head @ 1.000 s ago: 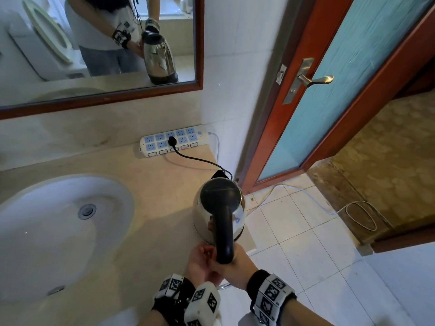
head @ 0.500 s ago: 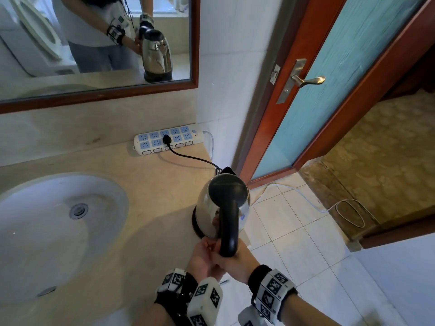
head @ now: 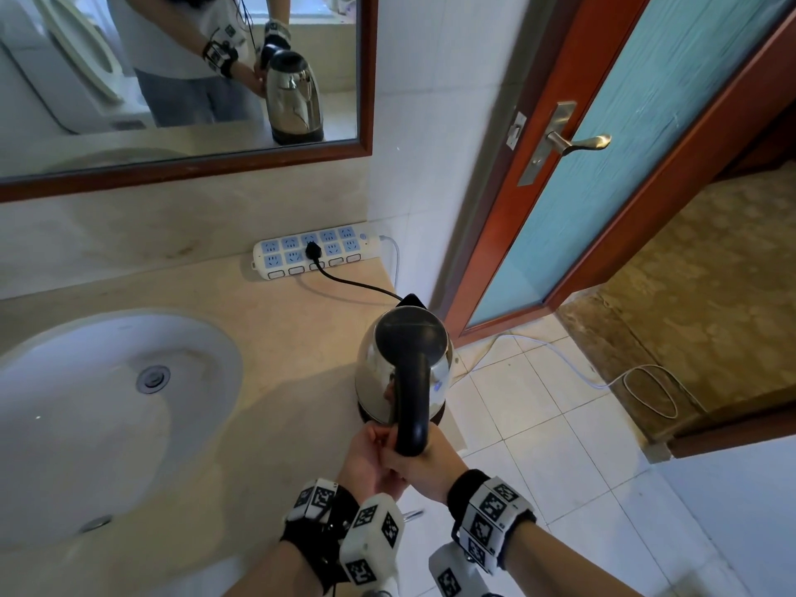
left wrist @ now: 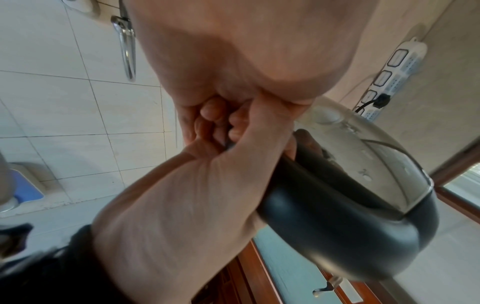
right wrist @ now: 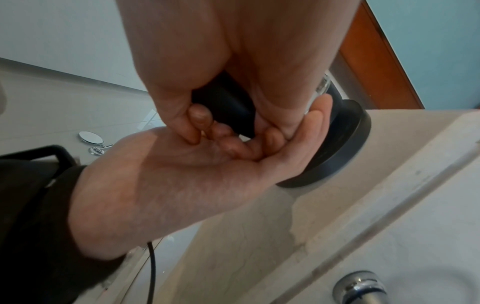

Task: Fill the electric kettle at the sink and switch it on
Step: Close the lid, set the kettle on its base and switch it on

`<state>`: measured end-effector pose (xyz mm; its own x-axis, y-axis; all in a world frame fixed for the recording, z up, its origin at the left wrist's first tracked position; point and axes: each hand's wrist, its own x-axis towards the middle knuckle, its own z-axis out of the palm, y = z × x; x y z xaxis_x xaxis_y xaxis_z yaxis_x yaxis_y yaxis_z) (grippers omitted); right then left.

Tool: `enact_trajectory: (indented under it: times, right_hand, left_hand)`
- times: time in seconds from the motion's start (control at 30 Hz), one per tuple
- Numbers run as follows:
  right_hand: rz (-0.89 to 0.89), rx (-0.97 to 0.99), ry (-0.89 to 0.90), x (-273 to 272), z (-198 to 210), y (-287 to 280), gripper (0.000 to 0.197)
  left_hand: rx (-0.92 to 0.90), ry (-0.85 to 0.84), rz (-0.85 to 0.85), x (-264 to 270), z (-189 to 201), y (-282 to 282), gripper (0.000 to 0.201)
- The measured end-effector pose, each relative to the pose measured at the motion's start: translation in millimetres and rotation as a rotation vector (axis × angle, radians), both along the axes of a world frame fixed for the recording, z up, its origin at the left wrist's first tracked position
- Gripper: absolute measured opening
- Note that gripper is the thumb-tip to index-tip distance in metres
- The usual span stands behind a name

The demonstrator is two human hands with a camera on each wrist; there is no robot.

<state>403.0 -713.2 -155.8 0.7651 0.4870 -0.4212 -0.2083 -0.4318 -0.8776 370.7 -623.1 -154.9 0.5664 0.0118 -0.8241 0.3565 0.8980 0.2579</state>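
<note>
The shiny steel electric kettle with black lid and handle point(head: 402, 368) stands at the beige stone tabletop's point(head: 267, 338) right edge. Right hand point(head: 424, 461) grasps its handle; left hand point(head: 366, 461) curls beneath, fingertips at the handle's foot.

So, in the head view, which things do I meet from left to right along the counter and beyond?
White oval sink basin → round metal drain → shiny steel electric kettle with black handle → loose white cable on the tiled floor.

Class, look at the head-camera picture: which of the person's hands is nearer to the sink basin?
Left. The left hand is at the bottom of the kettle handle on the side facing the sink basin. The right hand grips the handle on the far side, toward the tiled floor.
</note>
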Motion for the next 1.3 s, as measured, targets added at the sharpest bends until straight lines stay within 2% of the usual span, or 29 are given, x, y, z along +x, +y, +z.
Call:
enact_trajectory:
  times: [0.13,0.2,0.27,0.37,0.5,0.6,0.67,0.8,1.03,1.2,1.3]
  right_hand:
    - [0.004,-0.041,-0.009,-6.4,-2.8,-1.6,0.023]
    - [0.002,-0.033,-0.007,-12.3,-3.9,-3.6,0.017]
    - [-0.03,-0.017,0.023,-18.3,-4.7,-6.5,0.004]
    - [-0.05,-0.006,0.038,-24.0,-8.7,-10.1,0.021]
    - [-0.053,-0.008,0.027,-26.2,-5.1,-13.6,0.017]
    - [-0.06,-0.005,0.019,-25.9,-5.7,-15.7,0.026]
    - [-0.064,-0.007,0.02,-25.2,-6.6,-15.7,0.027]
    - [-0.083,-0.009,0.024,-19.7,-6.7,-14.1,0.012]
    - [-0.054,-0.041,0.015,-4.3,-8.5,-6.3,0.035]
    - [-0.023,-0.026,0.037,-7.9,-9.2,-4.4,0.008]
    - [-0.025,-0.019,0.043,-13.4,-8.2,-7.1,0.009]
  left_hand:
    - [-0.002,-0.015,0.0,-8.2,14.1,-1.7,0.004]
    - [0.008,-0.023,-0.006,-12.4,13.7,-2.6,0.021]
    - [0.042,-0.03,-0.031,-16.2,11.8,-4.4,0.029]
    - [0.043,-0.025,-0.092,-21.1,5.9,-6.0,0.026]
    - [0.002,-0.018,-0.066,-24.0,1.3,-7.6,0.023]
    - [0.004,-0.032,-0.053,-22.5,2.4,-11.2,0.01]
    - [0.016,-0.026,-0.03,-21.9,1.7,-11.9,0.016]
    - [0.074,-0.023,0.012,-16.5,-0.2,-12.7,0.028]
    - [0.054,0.009,0.042,-3.0,-3.8,-6.9,0.027]
    - [0.061,0.009,0.054,-6.6,-2.8,-6.5,0.024]
    - [0.068,0.031,0.022,-11.2,-6.1,-7.6,0.023]
